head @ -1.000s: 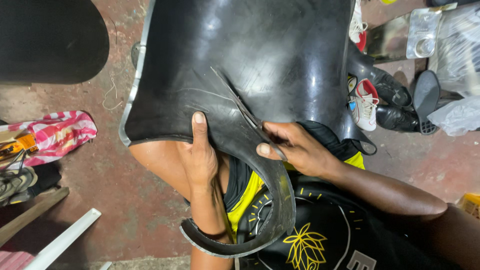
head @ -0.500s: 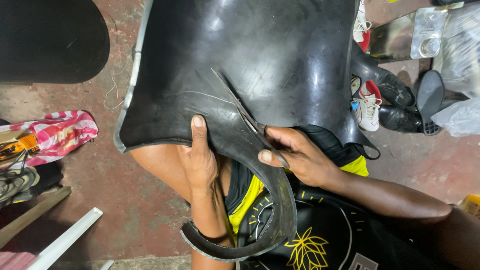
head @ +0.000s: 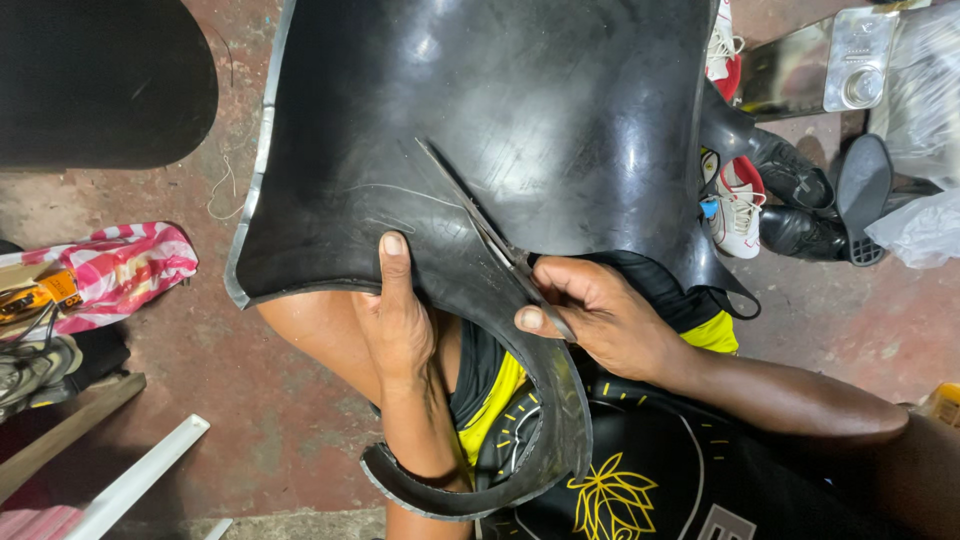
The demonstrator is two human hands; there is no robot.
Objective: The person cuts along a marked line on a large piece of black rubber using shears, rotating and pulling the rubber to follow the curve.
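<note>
Rubber sheet [head: 520, 110]: big, black, glossy, draped over the person's lap, filling the upper middle of the view, floor below. Scissors [head: 480, 225] lie in a slit running diagonally through it; a cut strip [head: 530, 440] curls down from the lower edge and under the left wrist. Right hand [head: 600, 310]: grip closed on the scissors' handles, which the fingers hide. Left hand [head: 400, 320]: grip clamped on the sheet's edge, thumb on top, just left of the cut. Nothing blocks the blades. Right of the sheet: one white-and-red sneaker [head: 735, 200], two black shoes [head: 800, 190], a metal box [head: 815, 65], clear plastic bags [head: 920, 100]. Left: pink striped bag [head: 120, 270], contents unclear; a dark mat [head: 100, 80] top left; a white strip [head: 140, 480] on the floor [head: 270, 420].
</note>
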